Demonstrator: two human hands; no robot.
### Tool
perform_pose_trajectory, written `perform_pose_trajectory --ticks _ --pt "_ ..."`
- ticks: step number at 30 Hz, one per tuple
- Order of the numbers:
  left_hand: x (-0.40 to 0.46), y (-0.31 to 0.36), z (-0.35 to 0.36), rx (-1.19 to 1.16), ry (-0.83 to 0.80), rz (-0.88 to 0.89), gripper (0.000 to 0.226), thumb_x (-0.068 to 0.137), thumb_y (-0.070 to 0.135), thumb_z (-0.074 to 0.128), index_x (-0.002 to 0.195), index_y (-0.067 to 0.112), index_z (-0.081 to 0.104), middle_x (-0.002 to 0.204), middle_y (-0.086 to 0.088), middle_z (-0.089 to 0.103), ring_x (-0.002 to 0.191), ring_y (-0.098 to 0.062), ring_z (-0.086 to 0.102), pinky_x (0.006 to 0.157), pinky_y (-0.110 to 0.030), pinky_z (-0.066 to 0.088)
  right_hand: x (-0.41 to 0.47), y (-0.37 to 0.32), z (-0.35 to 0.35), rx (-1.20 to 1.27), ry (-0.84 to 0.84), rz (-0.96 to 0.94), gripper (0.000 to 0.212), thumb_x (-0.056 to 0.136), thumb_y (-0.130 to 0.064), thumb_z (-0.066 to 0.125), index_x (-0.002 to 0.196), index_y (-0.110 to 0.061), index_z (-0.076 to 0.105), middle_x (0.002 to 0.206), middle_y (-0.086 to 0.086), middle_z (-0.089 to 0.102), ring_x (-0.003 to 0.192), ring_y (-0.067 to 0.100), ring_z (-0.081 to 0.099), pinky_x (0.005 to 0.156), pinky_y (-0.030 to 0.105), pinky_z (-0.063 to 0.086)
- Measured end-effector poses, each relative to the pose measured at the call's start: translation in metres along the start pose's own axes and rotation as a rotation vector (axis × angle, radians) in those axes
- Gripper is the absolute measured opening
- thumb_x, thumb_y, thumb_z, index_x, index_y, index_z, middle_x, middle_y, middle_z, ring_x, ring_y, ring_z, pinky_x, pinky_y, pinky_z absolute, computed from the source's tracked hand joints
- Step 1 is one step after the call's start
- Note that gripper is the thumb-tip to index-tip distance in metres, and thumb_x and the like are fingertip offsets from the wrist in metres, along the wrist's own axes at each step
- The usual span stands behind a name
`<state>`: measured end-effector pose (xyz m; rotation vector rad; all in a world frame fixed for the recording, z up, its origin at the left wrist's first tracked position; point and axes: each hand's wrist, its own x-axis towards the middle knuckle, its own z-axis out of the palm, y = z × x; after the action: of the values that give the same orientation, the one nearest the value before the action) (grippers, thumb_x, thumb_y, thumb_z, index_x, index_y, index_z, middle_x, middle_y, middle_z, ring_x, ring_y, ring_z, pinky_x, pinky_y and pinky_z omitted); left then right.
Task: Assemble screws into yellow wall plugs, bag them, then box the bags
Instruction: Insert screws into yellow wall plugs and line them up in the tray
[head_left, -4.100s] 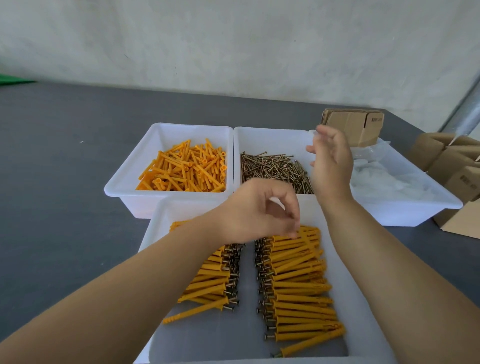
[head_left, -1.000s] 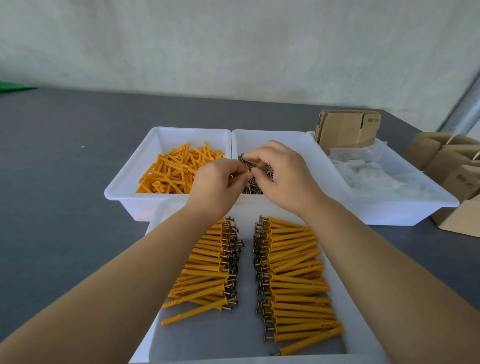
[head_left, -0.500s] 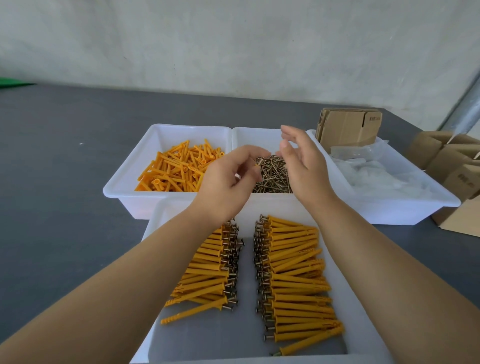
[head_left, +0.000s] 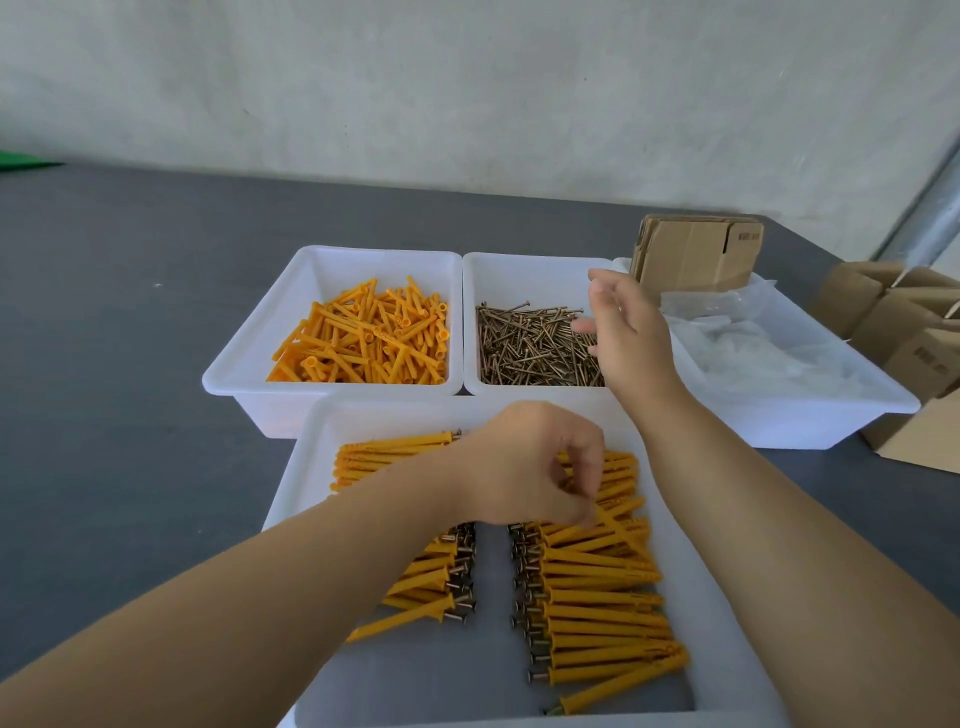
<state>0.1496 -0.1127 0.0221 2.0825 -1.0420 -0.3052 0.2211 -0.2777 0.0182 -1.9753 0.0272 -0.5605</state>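
A white bin (head_left: 244, 387) at the back left holds loose yellow wall plugs (head_left: 363, 343). Beside it, a second bin (head_left: 519, 262) holds brown screws (head_left: 530, 345). The near tray (head_left: 306, 467) carries two rows of assembled plugs, a left row (head_left: 431, 574) and a right row (head_left: 602, 597), with the screw heads facing the middle. My left hand (head_left: 524, 467) hovers low over the top of the right row, its fingertips pinching one assembled plug (head_left: 621, 530) that lies slanted across that row. My right hand (head_left: 628, 332) hangs over the right side of the screw bin, fingers relaxed, holding nothing.
A third white tray (head_left: 831, 415) at the right holds clear plastic bags (head_left: 769, 353), with a stack of flat cardboard boxes (head_left: 696, 254) standing at its back. More cardboard boxes (head_left: 914, 332) sit at the far right. Dark grey tabletop (head_left: 130, 364) stretches left.
My left hand has dropped from in front of the bins down to the right row in the near tray, carrying a plug. My right hand has moved right and back over the screws.
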Motion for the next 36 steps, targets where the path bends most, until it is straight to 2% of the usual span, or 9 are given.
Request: perform_pose_trajectory --ticks 7,13,17,22,24,26,29,33,36 --pt "0.003 0.0 0.011 0.483 -0.112 0.04 0.021 0.083 0.039 0.076 0.078 0.02 0.07 0.083 0.009 0.066 0.085 -0.01 0.054 0.075 -0.029 0.045 0.004 0.005 -0.001 -0.092 -0.063 0.01 0.034 0.104 -0.038 0.043 0.123 -0.02 0.064 0.11 -0.017 0.063 0.105 0.011 0.065 0.089 0.032 0.049" --pt "0.009 -0.018 -0.013 0.541 0.351 0.047 0.018 0.095 0.027 0.063 0.088 0.013 0.072 0.088 0.0 0.065 0.089 -0.019 0.057 0.079 -0.035 0.047 0.006 0.011 -0.001 -0.654 -0.326 0.036 0.033 0.099 -0.034 0.047 0.089 -0.011 0.069 0.089 0.008 0.068 0.09 0.032 0.063 0.073 0.037 0.05" --pt "0.009 -0.038 -0.044 0.674 0.622 -0.202 0.022 0.099 0.02 0.05 0.098 0.011 0.07 0.095 -0.004 0.062 0.085 -0.023 0.059 0.066 -0.037 0.051 0.014 0.002 0.005 -0.931 -0.699 0.252 0.052 0.105 -0.046 0.032 0.137 -0.013 0.056 0.146 0.011 0.052 0.134 0.032 0.047 0.106 0.042 0.039" --pt "0.003 -0.066 -0.065 0.661 0.336 -0.757 0.037 0.105 0.039 0.034 0.101 0.013 0.061 0.099 -0.006 0.058 0.09 -0.026 0.057 0.078 -0.041 0.051 0.018 -0.009 0.006 -0.88 -0.867 0.32 0.052 0.109 -0.037 0.026 0.151 -0.01 0.039 0.161 0.01 0.03 0.147 0.027 0.029 0.116 0.037 0.024" --pt "0.003 -0.074 -0.067 0.612 0.248 -0.805 0.046 0.105 0.042 0.027 0.08 0.014 0.054 0.084 -0.004 0.055 0.082 -0.025 0.055 0.076 -0.039 0.046 0.017 -0.009 0.006 -0.867 -0.876 0.323 0.046 0.108 -0.035 0.028 0.143 -0.013 0.049 0.155 0.011 0.04 0.139 0.027 0.039 0.11 0.037 0.03" --pt "0.005 -0.077 -0.068 0.597 0.234 -0.772 0.047 0.106 0.041 0.027 0.071 0.016 0.048 0.077 -0.003 0.054 0.076 -0.022 0.053 0.072 -0.037 0.043 0.018 -0.003 0.006 -0.832 -0.811 0.287 0.033 0.105 -0.034 0.034 0.101 -0.016 0.061 0.118 0.009 0.06 0.102 0.024 0.055 0.086 0.035 0.04" --pt "0.003 -0.08 -0.07 0.586 0.274 -0.695 0.047 0.105 0.039 0.03 0.069 0.016 0.05 0.071 -0.001 0.053 0.066 -0.017 0.05 0.061 -0.031 0.037 0.016 0.003 0.002 -0.715 -0.682 0.235 0.039 0.099 -0.033 0.048 0.065 -0.013 0.045 0.068 0.002 0.044 0.067 0.02 0.042 0.063 0.032 0.031" --pt "0.001 -0.08 -0.067 0.487 0.382 -0.585 0.044 0.1 0.039 0.046 0.063 0.014 0.05 0.057 -0.001 0.041 0.054 -0.02 0.041 0.052 -0.026 0.029 0.013 0.003 -0.005 -0.56 -0.672 0.186 0.042 0.096 -0.035 0.059 0.081 0.003 0.067 0.074 0.011 0.052 0.075 0.028 0.053 0.069 0.034 0.038" --pt "0.0 -0.077 -0.067 0.5 0.431 -0.601 0.045 0.099 0.042 0.045 0.074 0.009 0.062 0.065 -0.003 0.052 0.061 -0.02 0.05 0.055 -0.026 0.038 0.011 0.003 -0.01 -0.428 -0.667 0.154 0.032 0.092 -0.043 0.067 0.088 -0.013 0.078 0.087 0.003 0.068 0.089 0.021 0.064 0.076 0.032 0.046"
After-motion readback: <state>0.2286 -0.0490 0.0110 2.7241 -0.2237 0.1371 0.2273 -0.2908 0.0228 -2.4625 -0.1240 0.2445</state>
